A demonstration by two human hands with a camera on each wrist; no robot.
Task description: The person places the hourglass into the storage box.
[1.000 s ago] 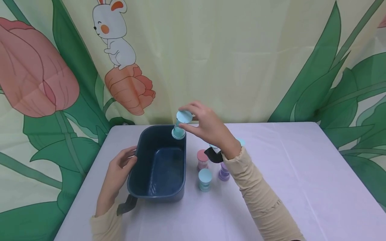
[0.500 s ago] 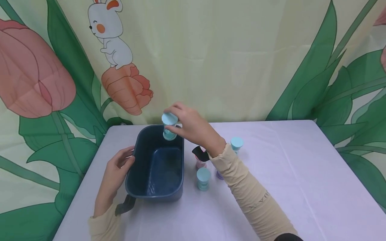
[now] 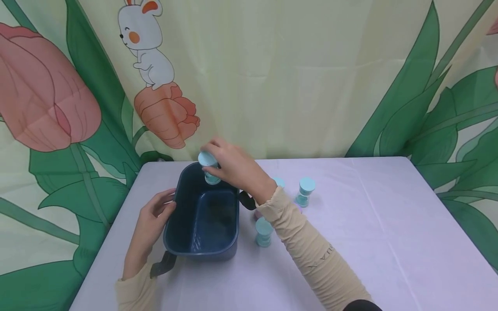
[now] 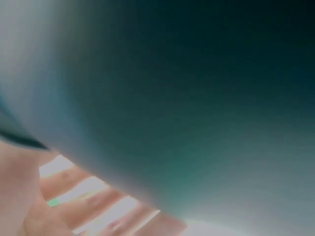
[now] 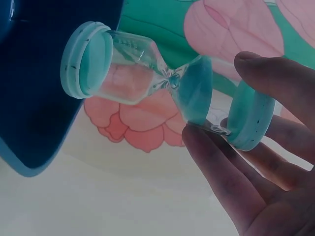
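My right hand [image 3: 239,168] pinches a light-blue sand timer [image 3: 207,158] between thumb and fingers, over the far end of a dark blue plastic bin [image 3: 202,255]. Seen from the right wrist, the timer [image 5: 130,73] has pale turquoise caps and clear glass, with blue sand in the bulb nearer the fingers. Its other cap overlaps the wall of the bin [image 5: 34,118]. My left hand [image 3: 149,224] rests against the bin's left side, thumb near the rim. Its fingers [image 4: 101,201] lie spread and fairly straight along the outer wall in the left wrist view.
Right of the bin stand two more light-blue sand timers [image 3: 264,232] [image 3: 305,192]. Another blue cap [image 3: 278,182] shows behind the right forearm, which mostly hides a pink and a purple piece. A white cloth [image 3: 389,242] covers the table; a printed curtain [image 3: 295,86] hangs behind.
My right hand has moved left with the sand timer, from the bin's far right corner to over its far end, and slightly lower. The left hand and bin stay put.
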